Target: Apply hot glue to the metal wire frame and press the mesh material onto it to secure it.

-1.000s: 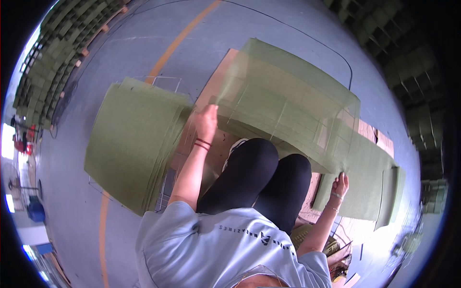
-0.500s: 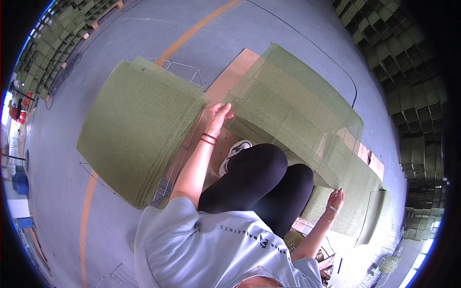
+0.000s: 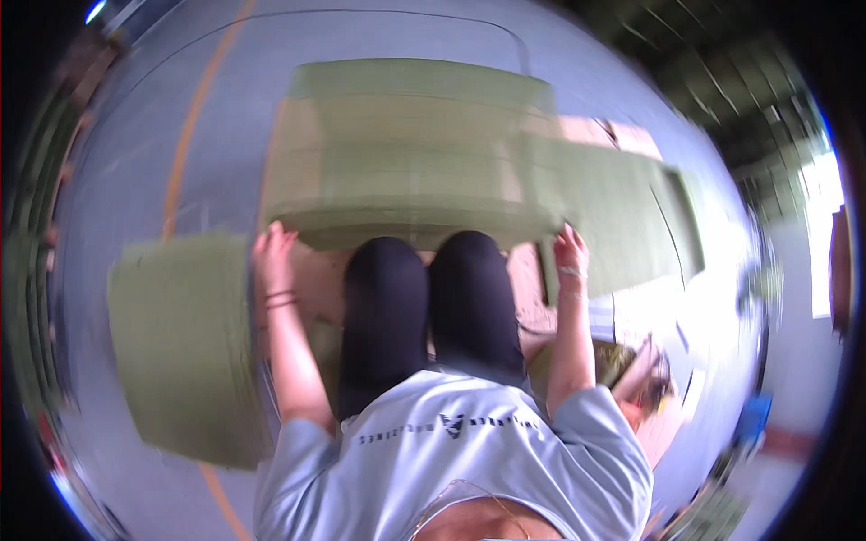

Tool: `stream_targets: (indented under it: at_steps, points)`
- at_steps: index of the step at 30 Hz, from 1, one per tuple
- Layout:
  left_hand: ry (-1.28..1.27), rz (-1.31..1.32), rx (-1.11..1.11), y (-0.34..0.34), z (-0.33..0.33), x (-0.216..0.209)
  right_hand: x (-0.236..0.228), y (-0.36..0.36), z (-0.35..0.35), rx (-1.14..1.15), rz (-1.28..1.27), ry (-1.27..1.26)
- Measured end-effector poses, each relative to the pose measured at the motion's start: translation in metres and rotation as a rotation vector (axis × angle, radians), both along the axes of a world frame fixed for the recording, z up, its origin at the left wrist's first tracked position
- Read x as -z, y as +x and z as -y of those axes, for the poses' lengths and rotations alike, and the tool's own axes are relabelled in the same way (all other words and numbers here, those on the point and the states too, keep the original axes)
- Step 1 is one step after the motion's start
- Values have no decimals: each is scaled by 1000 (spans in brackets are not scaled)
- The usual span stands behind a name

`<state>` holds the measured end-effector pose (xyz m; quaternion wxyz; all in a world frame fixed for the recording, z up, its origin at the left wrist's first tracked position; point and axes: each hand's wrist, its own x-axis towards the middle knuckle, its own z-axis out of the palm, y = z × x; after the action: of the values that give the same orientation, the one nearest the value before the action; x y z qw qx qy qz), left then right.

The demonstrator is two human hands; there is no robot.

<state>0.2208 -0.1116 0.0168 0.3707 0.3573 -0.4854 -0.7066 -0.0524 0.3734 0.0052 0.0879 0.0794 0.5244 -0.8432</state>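
Note:
A thin, see-through green mesh sheet (image 3: 415, 144) stretches in front of my knees. My left hand (image 3: 274, 257) pinches its near left corner, and my right hand (image 3: 570, 252) pinches the near right corner. Under the sheet, pinkish-brown board shows through the weave. To the right, more green mesh (image 3: 622, 212) lies flat with a curled outer edge, close beside my right hand. A stack of green mesh sheets (image 3: 180, 343) sits to the left of my left forearm.
Grey floor with an orange line (image 3: 194, 117) surrounds the work spot. A dark cable (image 3: 388, 13) curves across the far floor. Rows of blurred green stacked pieces (image 3: 713, 72) stand at the far right. Assorted items (image 3: 645, 379) lie by my right elbow.
My view has swung to the right, so the stack appears lower and farther left. The held mesh now lies square in front of my knees, both hands still gripping its corners.

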Motion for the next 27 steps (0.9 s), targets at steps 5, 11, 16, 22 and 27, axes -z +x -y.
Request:
stream_targets:
  at_steps: [5, 11, 16, 22, 27]
  points:
    - [31, -76, 4, -9, 0, 10, 14, 0, 1, 96, -18, -67]
    - [27, -162, 26, -7, 6, 19, 20, 6, 4, 118, -96, -125]
    - [22, -176, -14, -6, 8, 23, 24, 6, 7, 79, -134, -99]
    - [36, -215, -36, -21, 9, 37, 32, 1, -1, 125, -90, -46]
    - [53, -181, -69, -9, 7, 31, 30, 3, 13, 149, -46, -207]
